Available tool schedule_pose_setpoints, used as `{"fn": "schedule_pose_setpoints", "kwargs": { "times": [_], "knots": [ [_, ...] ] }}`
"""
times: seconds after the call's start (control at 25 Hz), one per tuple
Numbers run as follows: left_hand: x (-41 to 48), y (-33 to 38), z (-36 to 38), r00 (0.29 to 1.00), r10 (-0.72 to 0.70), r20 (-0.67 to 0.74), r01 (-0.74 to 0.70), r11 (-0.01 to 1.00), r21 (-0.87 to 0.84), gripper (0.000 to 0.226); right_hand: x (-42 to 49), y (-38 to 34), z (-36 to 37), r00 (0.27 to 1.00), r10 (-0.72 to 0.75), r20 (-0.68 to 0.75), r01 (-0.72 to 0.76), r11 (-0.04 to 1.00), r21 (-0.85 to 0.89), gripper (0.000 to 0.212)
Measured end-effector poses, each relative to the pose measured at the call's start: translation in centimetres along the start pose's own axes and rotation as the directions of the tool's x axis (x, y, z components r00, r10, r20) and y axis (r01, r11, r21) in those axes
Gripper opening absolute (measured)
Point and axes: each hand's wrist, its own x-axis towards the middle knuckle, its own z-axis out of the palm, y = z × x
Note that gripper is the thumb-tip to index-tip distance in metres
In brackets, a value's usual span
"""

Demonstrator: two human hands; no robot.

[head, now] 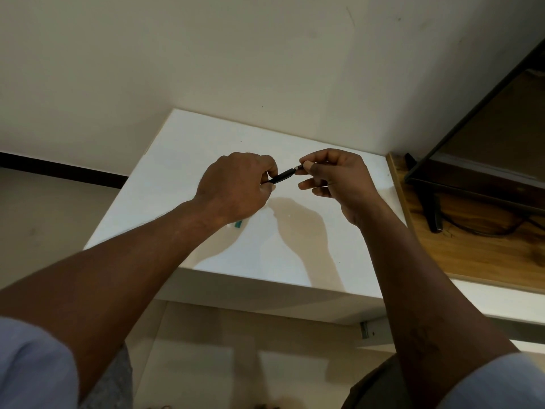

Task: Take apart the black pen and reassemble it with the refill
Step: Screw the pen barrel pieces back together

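I hold the black pen (282, 175) in the air above the white table (165, 184), between both hands. My left hand (236, 188) grips the pen's barrel with curled fingers, hiding its left part. The thumb and forefinger of my right hand (336, 178) pinch the pen's silver-ringed right end (298, 167). A small teal piece (238, 223) lies on the table just below my left wrist; I cannot tell what it is. No refill shows apart from the pen.
A wooden shelf (472, 249) adjoins the table on the right and carries a dark screen (483, 149) on a black stand (433, 214). A plain wall (265, 54) rises behind the table. Floor and a dark skirting strip (59, 169) lie to the left.
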Motion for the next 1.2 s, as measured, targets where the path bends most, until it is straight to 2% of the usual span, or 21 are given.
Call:
{"fn": "schedule_pose_setpoints", "kwargs": {
  "times": [0.48, 1.2],
  "knots": [
    [0.03, 0.14, 0.06, 1.000, -0.004, 0.011, 0.004, 1.000, 0.015, 0.019, 0.17, 0.33, 0.15, 0.998, -0.049, 0.031, 0.051, 0.993, -0.102, 0.009],
    [0.06, -0.10, 0.50, 1.000, 0.013, 0.014, -0.013, 1.000, 0.026, 0.017, 0.30, 0.72, 0.36, 0.999, -0.011, 0.042, 0.016, 0.990, -0.141, 0.007]
  ]
}}
